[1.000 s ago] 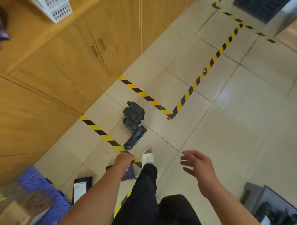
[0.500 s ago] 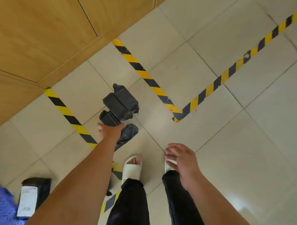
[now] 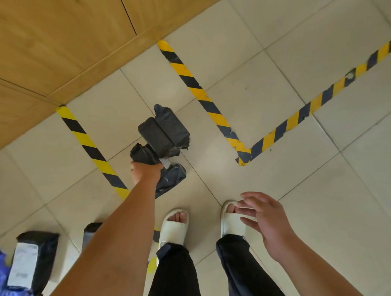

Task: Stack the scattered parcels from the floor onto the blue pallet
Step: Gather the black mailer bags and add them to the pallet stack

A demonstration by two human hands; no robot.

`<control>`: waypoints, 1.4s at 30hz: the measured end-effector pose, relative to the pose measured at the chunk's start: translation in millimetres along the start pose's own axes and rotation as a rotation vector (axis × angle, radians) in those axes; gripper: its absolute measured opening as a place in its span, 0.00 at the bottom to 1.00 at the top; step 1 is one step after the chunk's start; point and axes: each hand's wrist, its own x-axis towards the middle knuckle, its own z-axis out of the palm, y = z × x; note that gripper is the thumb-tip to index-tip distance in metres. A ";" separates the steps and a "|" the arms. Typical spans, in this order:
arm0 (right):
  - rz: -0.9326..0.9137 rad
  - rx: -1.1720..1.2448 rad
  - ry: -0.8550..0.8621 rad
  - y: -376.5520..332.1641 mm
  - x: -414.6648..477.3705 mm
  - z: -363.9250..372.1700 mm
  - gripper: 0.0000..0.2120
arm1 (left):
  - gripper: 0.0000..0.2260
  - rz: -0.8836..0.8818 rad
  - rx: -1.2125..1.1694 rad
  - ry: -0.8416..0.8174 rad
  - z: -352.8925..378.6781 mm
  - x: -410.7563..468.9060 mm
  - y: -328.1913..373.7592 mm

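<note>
Open tile [image 3: 300, 173] right of the black parcels [image 3: 164, 133]; wooden cabinet [image 3: 49, 43] close on their left.

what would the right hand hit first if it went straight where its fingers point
Probably the left forearm; the right hand seems to pass above the right sandal, though depth is unclear.
</note>
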 end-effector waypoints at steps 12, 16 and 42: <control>0.082 0.002 -0.234 -10.5 -94.7 43.8 0.09 | 0.27 -0.131 -0.486 -0.018 -143.6 -94.5 -53.7; 0.111 -0.069 -0.281 -35.0 -185.9 63.1 0.10 | 0.29 -0.205 -0.760 -0.188 -242.4 -199.4 -68.5; -1.085 -1.619 -1.131 -183.7 -475.7 45.7 0.37 | 0.34 0.481 -0.638 -0.178 -494.1 -586.7 -174.6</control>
